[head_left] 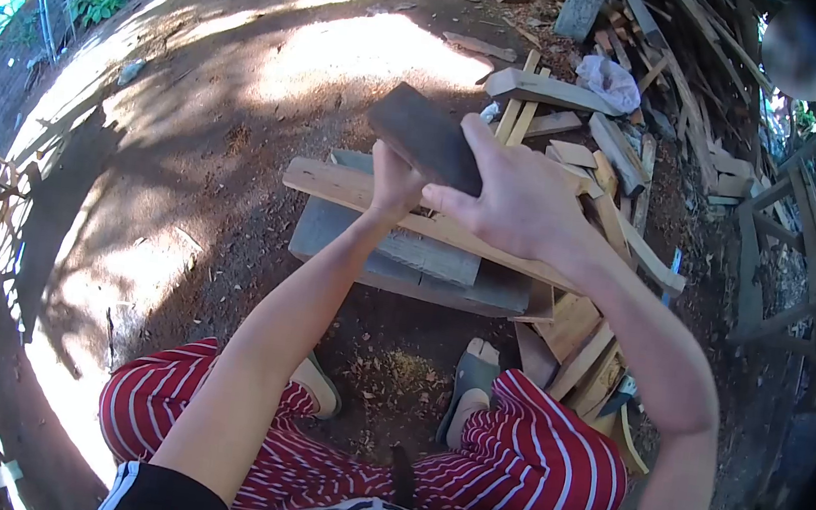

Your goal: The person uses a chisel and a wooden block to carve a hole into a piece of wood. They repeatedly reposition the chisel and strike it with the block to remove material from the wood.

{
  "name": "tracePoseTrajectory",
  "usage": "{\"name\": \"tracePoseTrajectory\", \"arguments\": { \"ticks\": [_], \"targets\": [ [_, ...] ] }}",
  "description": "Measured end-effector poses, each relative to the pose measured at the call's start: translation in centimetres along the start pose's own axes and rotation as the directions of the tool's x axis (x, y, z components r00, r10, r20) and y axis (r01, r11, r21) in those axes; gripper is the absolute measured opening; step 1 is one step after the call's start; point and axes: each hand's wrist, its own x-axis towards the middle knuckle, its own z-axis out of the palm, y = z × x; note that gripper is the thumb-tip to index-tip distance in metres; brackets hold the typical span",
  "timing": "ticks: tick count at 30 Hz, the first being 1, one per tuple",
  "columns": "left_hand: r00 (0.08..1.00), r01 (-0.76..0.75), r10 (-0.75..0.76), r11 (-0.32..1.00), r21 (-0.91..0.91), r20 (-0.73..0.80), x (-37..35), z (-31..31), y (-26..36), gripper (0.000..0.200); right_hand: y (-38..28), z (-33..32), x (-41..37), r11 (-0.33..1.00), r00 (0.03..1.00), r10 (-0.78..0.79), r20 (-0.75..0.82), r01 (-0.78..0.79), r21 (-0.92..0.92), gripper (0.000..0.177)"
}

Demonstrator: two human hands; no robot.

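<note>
A dark brown, rectangular block is held up over the workbench, tilted, with its broad face toward me. My left hand grips it from below near its lower edge; most of those fingers are hidden behind it. Around its right end my right hand is wrapped, thumb toward me and fingers on the far side. Beneath both hands a long, light wooden plank lies across a low, grey wooden bench.
Offcuts and boards are heaped at the bench's right side. Farther back right are a timber pile, a post and a white plastic bag. A wooden frame stands far right. Shavings litter the dirt ground between my feet.
</note>
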Motion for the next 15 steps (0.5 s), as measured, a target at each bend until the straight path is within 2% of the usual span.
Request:
{"name": "tracePoseTrajectory", "arguments": {
  "ticks": [1, 2, 3, 4, 6, 8, 9, 11, 12, 14, 15],
  "targets": [
    [1.0, -0.03, 0.029, 0.997, 0.068, 0.01, -0.3, -0.8, -0.1, 0.016, 0.6, 1.1, -0.2, 1.0, 1.0, -0.003, 0.012, 0.003, -0.001, 0.063],
    [0.999, -0.052, 0.05, 0.989, 0.136, 0.021, -1.0, -1.6, -0.4, 0.016, 1.7, 2.5, -0.6, 0.961, 0.991, 0.022, -0.133, 0.016, 0.275, 0.066],
    [1.0, -0.011, 0.009, 0.982, 0.187, 0.012, -1.6, -2.2, 0.1, 0.015, 3.1, 3.9, -0.9, 0.849, 0.959, 0.086, -0.27, 0.071, 0.523, 0.068],
    [1.0, -0.005, 0.004, 0.982, 0.191, 0.008, -2.6, -2.8, 0.4, 0.015, 4.9, 5.9, -1.2, 0.847, 0.961, 0.085, -0.264, 0.069, 0.527, 0.068],
    [0.988, 0.119, -0.112, 0.992, 0.052, -0.11, -4.5, -3.8, 1.2, 0.012, 8.8, 9.8, -1.6, 0.912, 0.949, 0.215, -0.232, -0.11, 0.395, 0.072],
    [0.992, 0.062, -0.054, 0.996, 0.071, -0.117, -6.5, -5.1, 1.2, 0.011, 10.3, 11.7, -2.9, 0.929, 0.931, 0.358, -0.068, -0.348, 0.123, 0.071],
    [0.991, 0.009, 0.003, 0.996, 0.088, -0.136, -7.5, -5.6, 1.1, 0.011, 12.3, 13.7, -3.6, 0.933, 0.935, 0.348, -0.067, -0.339, 0.123, 0.071],
    [0.986, -0.008, 0.026, 0.994, 0.112, -0.163, -9.3, -5.9, 1.8, 0.011, 16.3, 18.2, -4.1, 0.992, 0.931, 0.097, -0.352, -0.118, -0.039, 0.065],
    [0.985, -0.021, 0.041, 0.992, 0.123, -0.17, -10.0, -6.0, 2.2, 0.011, 16.7, 19.2, -4.2, 0.995, 0.935, 0.079, -0.346, -0.095, -0.028, 0.065],
    [0.975, -0.029, 0.067, 0.984, 0.177, -0.211, -10.0, -5.8, 2.4, 0.013, 16.8, 20.2, -4.5, 0.989, 0.88, 0.139, -0.454, -0.097, 0.115, 0.057],
    [0.957, 0.025, -0.004, 0.997, 0.068, -0.292, -9.6, -5.6, 2.5, 0.016, 16.6, 20.3, -4.6, 0.975, 0.893, 0.186, -0.409, -0.116, 0.189, 0.055]
  ]
}}
